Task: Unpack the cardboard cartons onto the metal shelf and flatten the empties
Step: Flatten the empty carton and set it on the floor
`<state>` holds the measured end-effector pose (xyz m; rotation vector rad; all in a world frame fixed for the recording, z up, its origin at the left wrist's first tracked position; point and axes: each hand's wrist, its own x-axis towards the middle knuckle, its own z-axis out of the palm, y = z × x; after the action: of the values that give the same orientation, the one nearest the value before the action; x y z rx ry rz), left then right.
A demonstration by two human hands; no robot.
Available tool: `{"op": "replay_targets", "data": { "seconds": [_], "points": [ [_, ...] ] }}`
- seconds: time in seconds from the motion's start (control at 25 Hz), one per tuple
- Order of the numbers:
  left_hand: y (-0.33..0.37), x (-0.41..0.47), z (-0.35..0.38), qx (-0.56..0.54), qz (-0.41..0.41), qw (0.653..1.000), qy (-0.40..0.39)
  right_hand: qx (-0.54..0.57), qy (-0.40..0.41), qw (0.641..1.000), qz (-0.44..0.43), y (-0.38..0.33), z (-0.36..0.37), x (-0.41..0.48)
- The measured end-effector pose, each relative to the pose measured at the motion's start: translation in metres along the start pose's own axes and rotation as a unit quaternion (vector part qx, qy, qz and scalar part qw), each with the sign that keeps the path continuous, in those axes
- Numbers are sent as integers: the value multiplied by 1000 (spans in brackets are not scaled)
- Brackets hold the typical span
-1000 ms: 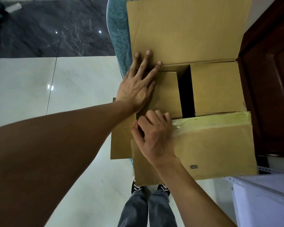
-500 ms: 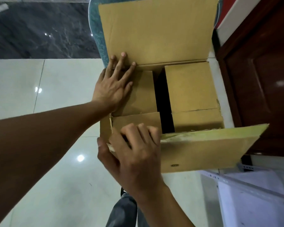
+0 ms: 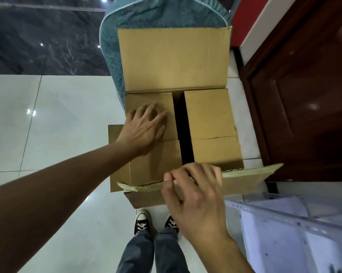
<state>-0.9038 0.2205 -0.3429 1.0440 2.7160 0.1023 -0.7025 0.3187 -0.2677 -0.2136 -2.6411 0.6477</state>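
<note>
View from your head, looking down. One carton stands open on the floor, just ahead of your two shoes.

**Left hand**: released. Its fingers are spread and nearly straight, lying flat on the top of the far-left box inside the carton. They close round nothing.

**Right hand**: grasping. Its fingers curl over the free edge of the near flap, and the thumb presses the flap's near face. The flap is raised off the carton's near rim and tilts toward you. Motion blur hides the fingertips.

**Flaps, three in view:** the near flap in your right hand; the far flap, folded back against a teal cushion; and a side flap, hanging outward at the carton's left edge. Yellowish tape runs along the near flap's free edge.

**Boxes inside, four tops in view:** the far-left one under your left hand, a near-left one, a far-right one and a near-right one. They sit two to a side, and each pair touches end to end. One dark gap runs from the far rim to the near rim between the pairs.

**Surroundings:** one white perforated shelf stands just right of your right forearm, near the carton's near-right corner. One dark wooden door stands beside the carton's right edge.
</note>
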Motion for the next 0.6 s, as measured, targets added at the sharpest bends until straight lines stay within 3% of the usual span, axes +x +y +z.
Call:
{"op": "replay_targets", "data": {
  "seconds": [0.2, 0.32, 0.44, 0.6],
  "points": [
    [29, -23, -23, -26, 5, 993, -119, -54, -31, 995, 75, 21, -31, 4],
    [45, -39, -35, -44, -2, 992, -120, -49, -64, 988, 132, 27, -50, 13],
    [60, -46, -35, -40, -26, 990, -132, -65, -152, 967, 191, 33, -65, 28],
    [76, -47, -28, 1, -58, 989, -133, -63, -263, 941, 203, 49, -80, 54]
  ]
}}
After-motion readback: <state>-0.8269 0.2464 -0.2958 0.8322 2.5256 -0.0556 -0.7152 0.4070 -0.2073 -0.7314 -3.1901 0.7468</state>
